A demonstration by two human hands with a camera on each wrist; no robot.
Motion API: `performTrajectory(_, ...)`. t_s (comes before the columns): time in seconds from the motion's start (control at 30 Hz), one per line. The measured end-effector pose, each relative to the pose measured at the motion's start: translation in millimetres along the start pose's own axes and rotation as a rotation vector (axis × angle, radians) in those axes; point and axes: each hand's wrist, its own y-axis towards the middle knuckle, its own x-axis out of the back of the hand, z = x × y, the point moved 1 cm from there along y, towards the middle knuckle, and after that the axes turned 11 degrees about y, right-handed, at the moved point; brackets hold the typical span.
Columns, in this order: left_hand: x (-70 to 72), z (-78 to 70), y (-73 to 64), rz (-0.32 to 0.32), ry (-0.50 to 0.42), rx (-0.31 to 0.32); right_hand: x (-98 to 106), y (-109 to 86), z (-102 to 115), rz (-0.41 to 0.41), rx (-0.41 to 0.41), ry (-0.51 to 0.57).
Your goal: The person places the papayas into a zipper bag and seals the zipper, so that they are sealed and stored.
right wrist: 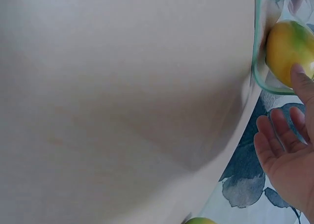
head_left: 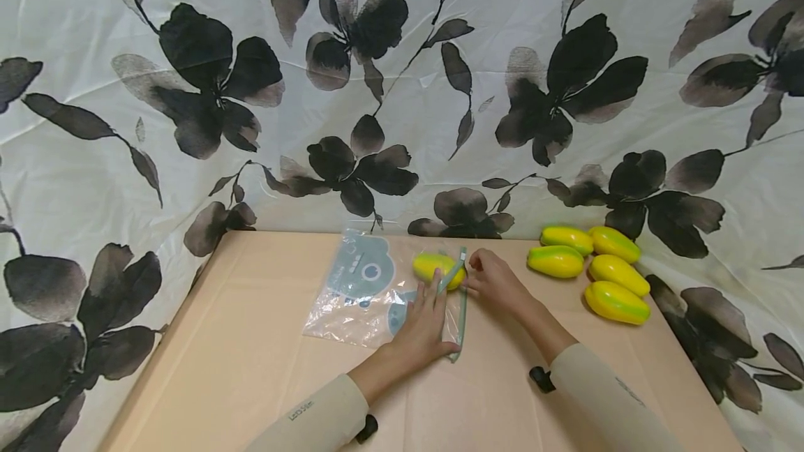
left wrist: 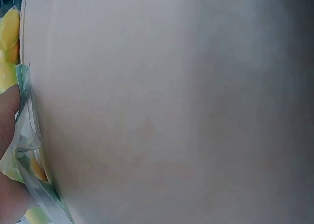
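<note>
A clear zip bag [head_left: 404,296] with blue print lies flat on the cardboard surface, its green-edged mouth facing right. One yellow-green mango [head_left: 429,265] is inside, close to the opening. My left hand [head_left: 419,326] rests over the bag, fingers extended toward the strip at the mouth and thumb spread apart by the lower edge; in the left wrist view the thumb [left wrist: 7,115] touches the green strip. Right of the mouth is my right hand [head_left: 496,283]. The right wrist view shows its thumb [right wrist: 300,79] extended against the mango [right wrist: 288,52] and its other fingers loosely bent.
Several more mangoes [head_left: 612,274] lie grouped at the right side of the cardboard [head_left: 251,368], near its far corner. Behind and around the board hangs a white cloth [head_left: 452,159] with dark flowers.
</note>
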Motion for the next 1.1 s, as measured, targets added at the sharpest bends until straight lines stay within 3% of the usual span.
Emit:
performTrajectory(0.3,-0.4,-0.6,0.2,0.015,-0.011,0.01,-3,9.6,4,-0.013,0.015,-0.062)
performTrajectory(0.53,-1.7,-0.7,2.0,0.015,-0.008,0.014,0,6.0,2,0.003,-0.032,-0.044)
performTrajectory(1.1,1.9,-0.9,1.1,0.022,-0.019,0.017,51,-52.3,-22,-0.014,-0.028,0.017)
